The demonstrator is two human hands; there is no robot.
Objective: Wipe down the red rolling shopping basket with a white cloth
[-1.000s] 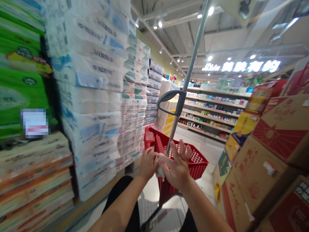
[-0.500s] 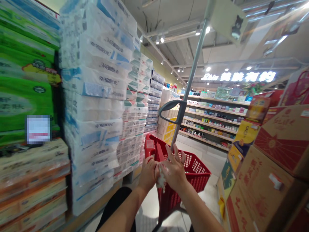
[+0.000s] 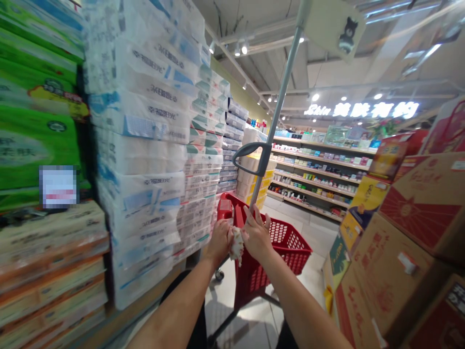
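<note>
My left hand (image 3: 219, 241) is closed at the near end of the red shopping cart (image 3: 250, 276), beside its red handle piece (image 3: 225, 208). A small, pale, patterned cloth (image 3: 237, 245) hangs crumpled from its fingers. My right hand (image 3: 257, 233) is just right of the cloth, its thumb side against it, fingers pointing up and apart. Behind those fingers a long grey pole (image 3: 276, 114) slants up out of the cart. The pole carries a grey looped handle (image 3: 250, 157) and a pale flat head (image 3: 332, 26) with a bear picture. Its lower end is hidden.
Tall stacks of white paper packs (image 3: 152, 160) and green packs (image 3: 36, 131) line the left. Cardboard boxes (image 3: 395, 271) are piled close on the right. Shelves of goods (image 3: 319, 174) stand across the far end, beyond the tiled floor. A cart wheel (image 3: 219, 275) shows below left.
The cart and pole appear slightly further left in view. My right hand has shifted left and up, its fingers less spread. More of the cloth shows between my hands.
</note>
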